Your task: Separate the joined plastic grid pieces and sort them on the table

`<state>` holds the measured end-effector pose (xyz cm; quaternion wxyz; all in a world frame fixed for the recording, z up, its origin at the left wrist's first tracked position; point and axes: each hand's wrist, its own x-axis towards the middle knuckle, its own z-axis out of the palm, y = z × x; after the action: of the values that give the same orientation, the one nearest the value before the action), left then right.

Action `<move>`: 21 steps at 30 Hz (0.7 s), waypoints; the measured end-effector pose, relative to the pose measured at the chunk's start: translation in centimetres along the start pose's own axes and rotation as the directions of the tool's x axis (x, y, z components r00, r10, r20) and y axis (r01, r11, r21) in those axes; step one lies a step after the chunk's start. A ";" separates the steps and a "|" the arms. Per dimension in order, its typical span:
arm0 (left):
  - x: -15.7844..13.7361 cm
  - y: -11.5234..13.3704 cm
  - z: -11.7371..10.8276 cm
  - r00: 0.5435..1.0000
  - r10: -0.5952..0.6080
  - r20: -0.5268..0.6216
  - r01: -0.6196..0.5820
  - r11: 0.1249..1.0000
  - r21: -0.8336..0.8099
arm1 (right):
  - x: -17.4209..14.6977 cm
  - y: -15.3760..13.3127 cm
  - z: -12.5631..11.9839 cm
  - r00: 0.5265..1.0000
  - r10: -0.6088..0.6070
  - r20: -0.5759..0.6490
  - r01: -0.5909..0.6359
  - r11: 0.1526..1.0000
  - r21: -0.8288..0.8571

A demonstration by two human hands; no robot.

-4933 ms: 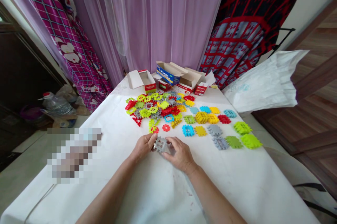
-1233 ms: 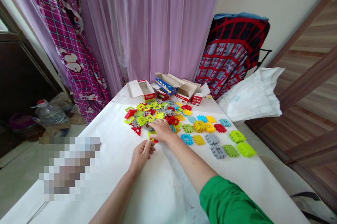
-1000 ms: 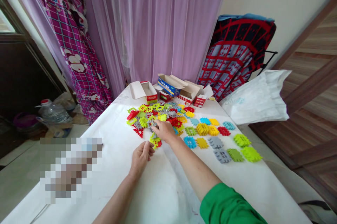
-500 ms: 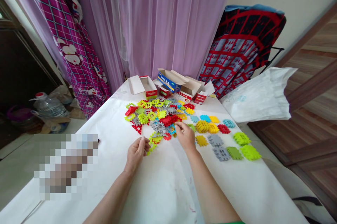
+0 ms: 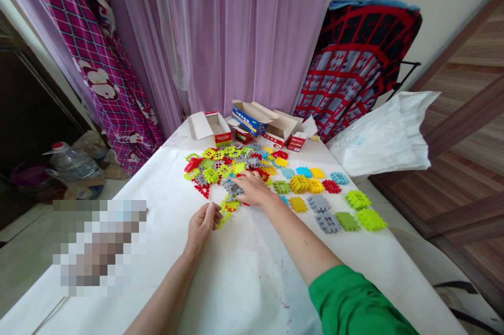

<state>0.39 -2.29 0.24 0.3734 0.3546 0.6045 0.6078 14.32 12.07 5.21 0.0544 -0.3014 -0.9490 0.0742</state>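
Observation:
A heap of interlocking plastic building pieces (image 5: 212, 175), in lime, red, grey, yellow and blue, lies mid-table. My right hand (image 5: 254, 188) reaches into its near right side, fingers stretched and apart over grey pieces (image 5: 231, 188); its fingertips seem to touch them. My left hand (image 5: 202, 223) rests on the table at the heap's near edge, fingers curled in beside lime pieces (image 5: 228, 206). Whether anything is inside those curled fingers is hidden. Right of the heap, pieces stand in small same-coloured groups, such as yellow (image 5: 299, 184), grey (image 5: 326, 222) and lime (image 5: 370, 219).
Opened cardboard boxes, one blue (image 5: 248, 118) and others red and white (image 5: 218, 130), stand at the table's far end. A white bag (image 5: 381, 138) is at the right edge. A pixelated patch (image 5: 104, 245) covers something at left. The white tablecloth (image 5: 232, 272) spreads in front.
My right hand has moved left from the heap's right side onto the grey pieces, and its fingers have spread. My left hand stays nearly still. The view has shifted slightly.

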 end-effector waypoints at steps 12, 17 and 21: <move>0.4 0.0 -0.4 0.998 0.013 -0.062 -0.014 1.000 -0.012 | -1.6 -2.3 -0.6 0.971 -0.170 -0.168 0.186 0.979 0.087; 0.6 0.5 -0.9 0.994 -0.084 0.065 0.083 0.996 0.024 | -2.7 -4.1 -1.3 0.928 -0.324 -0.187 0.341 0.938 0.068; 0.5 0.9 -1.1 0.991 -0.114 0.068 0.116 0.993 -0.028 | -3.0 -4.5 -1.5 0.930 -0.280 -0.239 0.299 0.953 0.050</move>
<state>-0.83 -2.33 1.15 0.4330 0.3331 0.6016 0.5828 14.46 6.88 7.29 0.1869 -0.1620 -0.9663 0.0706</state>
